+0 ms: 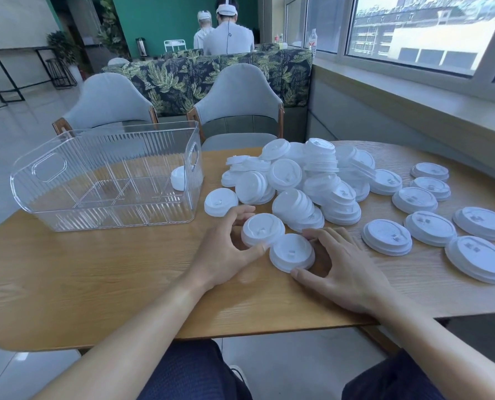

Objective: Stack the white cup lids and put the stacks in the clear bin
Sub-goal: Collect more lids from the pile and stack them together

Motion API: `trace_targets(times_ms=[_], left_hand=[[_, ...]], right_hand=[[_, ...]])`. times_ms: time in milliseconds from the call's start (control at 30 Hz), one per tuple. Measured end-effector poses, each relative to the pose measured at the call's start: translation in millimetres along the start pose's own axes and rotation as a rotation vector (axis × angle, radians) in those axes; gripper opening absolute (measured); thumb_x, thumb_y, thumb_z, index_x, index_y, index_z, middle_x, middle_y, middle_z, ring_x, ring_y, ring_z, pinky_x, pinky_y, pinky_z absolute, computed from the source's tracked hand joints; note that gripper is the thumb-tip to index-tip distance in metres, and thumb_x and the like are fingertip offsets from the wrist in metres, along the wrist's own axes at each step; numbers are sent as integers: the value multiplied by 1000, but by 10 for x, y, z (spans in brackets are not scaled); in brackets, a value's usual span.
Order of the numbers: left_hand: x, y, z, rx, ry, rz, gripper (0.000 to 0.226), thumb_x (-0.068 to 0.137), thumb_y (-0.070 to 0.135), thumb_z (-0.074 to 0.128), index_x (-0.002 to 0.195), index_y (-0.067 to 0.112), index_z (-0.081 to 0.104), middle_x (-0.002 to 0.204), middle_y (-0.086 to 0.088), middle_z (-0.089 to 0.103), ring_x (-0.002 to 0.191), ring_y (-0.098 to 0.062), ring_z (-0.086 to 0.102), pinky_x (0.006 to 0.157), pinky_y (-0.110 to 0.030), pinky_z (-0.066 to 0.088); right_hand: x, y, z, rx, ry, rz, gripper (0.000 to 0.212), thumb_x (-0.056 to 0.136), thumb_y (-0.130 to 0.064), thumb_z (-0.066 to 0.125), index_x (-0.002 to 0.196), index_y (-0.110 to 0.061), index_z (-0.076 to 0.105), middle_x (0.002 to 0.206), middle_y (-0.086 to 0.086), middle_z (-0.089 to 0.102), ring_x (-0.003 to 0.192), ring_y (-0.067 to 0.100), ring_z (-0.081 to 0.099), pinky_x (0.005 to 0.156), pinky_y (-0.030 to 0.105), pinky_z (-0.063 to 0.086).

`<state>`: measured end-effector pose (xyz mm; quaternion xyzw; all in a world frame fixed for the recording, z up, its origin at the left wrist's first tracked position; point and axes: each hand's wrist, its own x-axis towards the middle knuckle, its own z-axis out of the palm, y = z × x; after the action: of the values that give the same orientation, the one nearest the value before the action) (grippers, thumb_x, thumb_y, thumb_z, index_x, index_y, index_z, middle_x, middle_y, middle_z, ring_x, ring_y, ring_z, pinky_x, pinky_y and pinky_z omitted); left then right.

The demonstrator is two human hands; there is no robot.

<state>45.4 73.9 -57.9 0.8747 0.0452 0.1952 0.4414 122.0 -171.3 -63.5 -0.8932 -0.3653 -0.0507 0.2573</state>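
Broad oval table of light wood grain (102,272) across the whole lower frame, serving as sorting surface. At left centre, ribbed clear plastic bin with cut-out handles (67,180), parked within easy reach; nearly bare, apart from what looks like one white lid (178,178) leaning by its right wall, though whether inside or just behind cannot be told. Centre of frame: big heap of white plastic cup lids (304,180), tumbled and partly nested, probably the unsorted supply. Right of the heap, larger flat white lids (431,228) laid out singly, seemingly kept apart by size. Near centre, left hand (226,252) with thumb and fingers curled round a small domed white lid (262,229), gripping its rim. Beside it, touching, right hand (341,269) with thumb and fingers curled round a second domed white lid (292,252), likely for nesting into a first stack.
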Motion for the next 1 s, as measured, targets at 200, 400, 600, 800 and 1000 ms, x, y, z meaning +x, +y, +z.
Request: trace_targets(times_ms=[200,400,600,800,1000], left_hand=[[-56,116,168,-20,-43,41,69,76,30,87,136,35,53,126,19,65,119,0,60,104,-32,50],[-78,184,263,51,-106,71,72,73,42,83,137,42,49,128,20,62,123,0,57,107,-35,48],[-90,205,276,94,-130,94,74,74,50,87,137,40,51,130,23,60,125,2,56,106,-35,48],[-98,221,273,133,-160,88,72,74,53,86,136,42,52,130,27,59,124,5,55,106,-35,48],[-101,206,277,174,-171,88,72,73,55,86,135,39,53,127,26,60,123,5,55,105,-32,48]], right_hand=[[-9,24,-18,247,65,78,64,80,-63,53,136,-32,51,127,-22,54,121,2,49,106,28,39],[5,21,-55,411,107,128,47,88,-42,47,132,-28,57,122,-21,58,113,-5,54,100,24,42],[2,48,-35,322,59,73,46,91,-46,44,132,-28,57,124,-20,57,118,-3,51,100,19,40],[-6,25,-22,208,60,34,50,94,-58,42,130,-28,58,122,-20,57,118,4,49,100,23,37],[-3,12,-27,147,52,51,58,90,-60,56,139,-30,53,132,-22,52,128,3,43,107,24,34]])
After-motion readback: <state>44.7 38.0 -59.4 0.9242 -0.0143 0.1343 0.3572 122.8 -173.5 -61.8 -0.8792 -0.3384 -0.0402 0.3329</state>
